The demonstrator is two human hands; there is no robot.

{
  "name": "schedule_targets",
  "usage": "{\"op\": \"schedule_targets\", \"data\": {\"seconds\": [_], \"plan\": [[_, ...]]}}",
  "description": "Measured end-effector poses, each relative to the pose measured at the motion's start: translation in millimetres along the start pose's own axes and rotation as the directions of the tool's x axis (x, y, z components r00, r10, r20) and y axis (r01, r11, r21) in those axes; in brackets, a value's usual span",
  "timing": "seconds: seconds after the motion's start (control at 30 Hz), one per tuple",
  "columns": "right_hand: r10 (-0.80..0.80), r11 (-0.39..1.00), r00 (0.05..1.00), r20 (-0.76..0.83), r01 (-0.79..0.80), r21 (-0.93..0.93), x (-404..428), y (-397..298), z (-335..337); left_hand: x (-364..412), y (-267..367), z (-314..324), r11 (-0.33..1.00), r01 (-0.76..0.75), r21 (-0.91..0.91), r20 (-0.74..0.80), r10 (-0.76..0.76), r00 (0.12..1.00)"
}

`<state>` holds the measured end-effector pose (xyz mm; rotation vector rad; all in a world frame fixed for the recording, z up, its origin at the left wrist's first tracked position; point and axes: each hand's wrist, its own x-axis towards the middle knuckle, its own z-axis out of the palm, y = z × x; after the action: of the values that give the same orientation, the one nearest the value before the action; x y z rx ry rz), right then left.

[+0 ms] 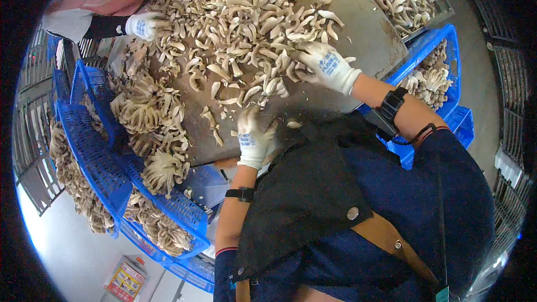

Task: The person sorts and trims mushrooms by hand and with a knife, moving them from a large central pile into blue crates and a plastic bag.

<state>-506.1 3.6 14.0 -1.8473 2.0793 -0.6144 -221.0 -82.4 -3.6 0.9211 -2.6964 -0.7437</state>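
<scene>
Loose, pale mushrooms (256,21) are heaped over a metal table (361,21). My right hand (321,65), in a white knit glove with blue print, rests at the heap's near right side, its stained fingertips among the mushrooms; whether it grips one cannot be told. Lower and nearer my body, my left hand (254,136), gloved alike, is over the table's near edge with thumb and fingers apart and nothing visible in it. Small mushroom scraps (226,111) lie just beyond its fingertips. Clustered mushrooms (138,109) are piled to the left of my left hand.
A co-worker's gloved hands (147,26) are at the heap's far left. Blue plastic crates (92,151) holding mushroom clusters stand at left; another blue crate (455,67) stands at right. A tray of mushrooms (440,12) is at the upper right. Slatted racks (509,79) line the right side.
</scene>
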Motion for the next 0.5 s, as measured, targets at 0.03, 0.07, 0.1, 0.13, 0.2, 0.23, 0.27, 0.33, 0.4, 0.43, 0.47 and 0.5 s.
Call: {"op": "schedule_targets", "data": {"seconds": [0.03, 0.07, 0.1, 0.13, 0.2, 0.23, 0.27, 0.33, 0.4, 0.43, 0.47, 0.5], "plan": [[0.002, 1.0, 1.0, 0.001, -0.002, 0.001, 0.7, -0.6, 1.2, 0.6, -7.6, -2.0, 0.997, 0.062, 0.047, -0.04, -0.061, 0.997], [-0.034, 0.991, 0.999, -0.004, 0.033, -0.131, 1.6, -1.5, 3.6, 3.2, -14.6, -7.4, 0.989, 0.091, 0.12, -0.126, -0.076, 0.989], [-0.061, 0.963, 0.998, -0.005, 0.058, -0.262, 0.8, -4.2, 5.2, 8.5, -18.8, -16.8, 0.975, 0.119, 0.188, -0.206, -0.079, 0.975], [-0.029, 0.969, 0.992, 0.126, 0.059, -0.241, 5.1, -11.0, 10.2, 7.2, -31.7, -18.2, 0.954, 0.244, 0.176, -0.26, -0.194, 0.946], [-0.119, 0.961, 0.99, 0.076, 0.134, -0.242, 16.3, -27.7, 24.3, -1.1, -62.6, -18.5, 0.894, 0.432, 0.116, -0.33, -0.376, 0.866], [-0.165, 0.958, 0.983, 0.074, 0.178, -0.225, 22.5, -40.1, 26.8, -4.2, -74.2, -19.6, 0.861, 0.506, 0.048, -0.328, -0.465, 0.822], [-0.199, 0.936, 0.963, 0.184, 0.242, -0.256, 25.4, -47.6, 32.5, -10.8, -87.8, -15.6, 0.838, 0.545, -0.002, -0.276, -0.525, 0.805], [-0.22, 0.938, 0.957, 0.191, 0.261, -0.228, 34.2, -48.4, 39.2, -16.7, -94.2, -14.9, 0.813, 0.582, 0.008, -0.186, -0.57, 0.8], [-0.241, 0.931, 0.962, 0.128, 0.267, -0.251, 37.2, -33.6, 47.7, -24.4, -90.2, -5.7, 0.839, 0.543, 0.037, -0.139, -0.534, 0.834], [-0.228, 0.927, 0.969, 0.09, 0.244, -0.284, 35.7, -31.8, 38.0, -16.0, -66.2, -13.0, 0.836, 0.546, -0.06, -0.084, -0.549, 0.832], [-0.208, 0.94, 0.973, 0.101, 0.227, -0.255, 33.5, -26.9, 34.9, -19.2, -68.8, -5.0, 0.886, 0.454, -0.09, -0.091, -0.461, 0.883], [-0.184, 0.952, 0.977, 0.11, 0.205, -0.229, 29.5, -21.5, 28.8, -21.5, -69.8, 1.2, 0.928, 0.352, -0.12, -0.1, -0.364, 0.926]]}}
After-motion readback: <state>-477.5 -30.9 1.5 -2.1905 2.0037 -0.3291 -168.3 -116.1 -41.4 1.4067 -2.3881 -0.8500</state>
